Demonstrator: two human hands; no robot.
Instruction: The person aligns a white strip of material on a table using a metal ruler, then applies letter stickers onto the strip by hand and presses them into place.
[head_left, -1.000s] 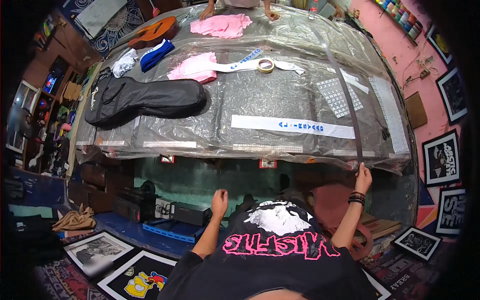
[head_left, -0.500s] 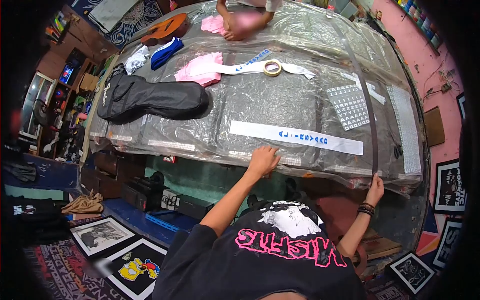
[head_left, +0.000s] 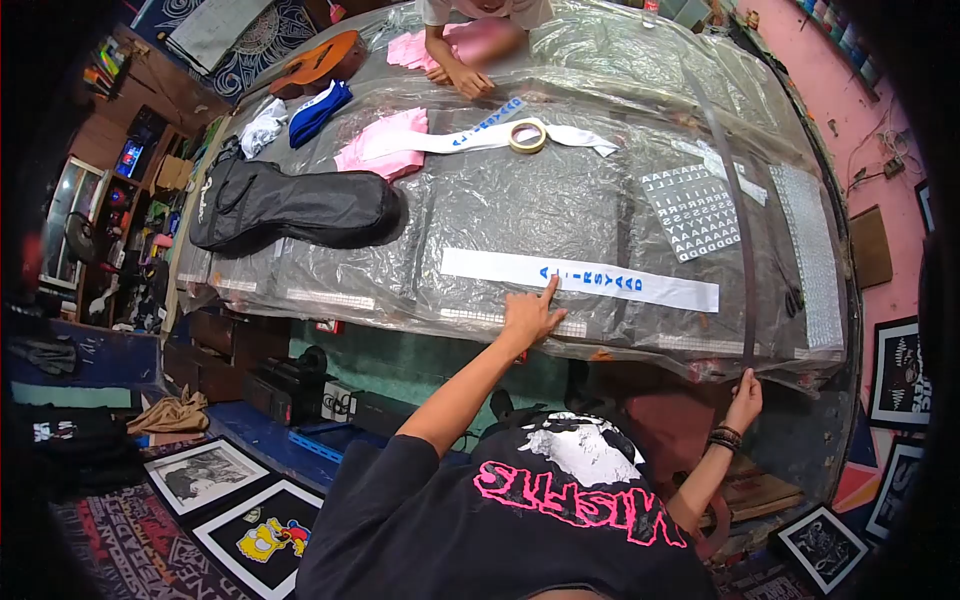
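My left hand (head_left: 535, 318) rests at the near table edge, its index finger stretched out to the blue letters on a white strip (head_left: 490, 264) that read "AL-IRSYAAD". It holds nothing. My right hand (head_left: 743, 398) is closed on the near end of a long dark strap (head_left: 742, 260), which runs across the table toward the far side. Left of the strap lies a sheet of repeated white letters (head_left: 690, 212). A roll of tape (head_left: 527, 136) sits on a second white strip (head_left: 580, 137), with another blue-lettered piece beside it.
Clear plastic covers the table (head_left: 530, 210). A black instrument case (head_left: 300, 208), pink cloth (head_left: 385, 143), blue cloth (head_left: 320, 113) and a guitar (head_left: 318, 62) lie on the left. Across the table, a co-worker's hand (head_left: 470, 80) is near more pink cloth. Scissors (head_left: 793, 300) lie at right.
My left index finger has stretched out onto the lettering of the white strip. My right hand has dropped slightly, still on the strap. The co-worker's hand has reached nearer the blue-lettered piece.
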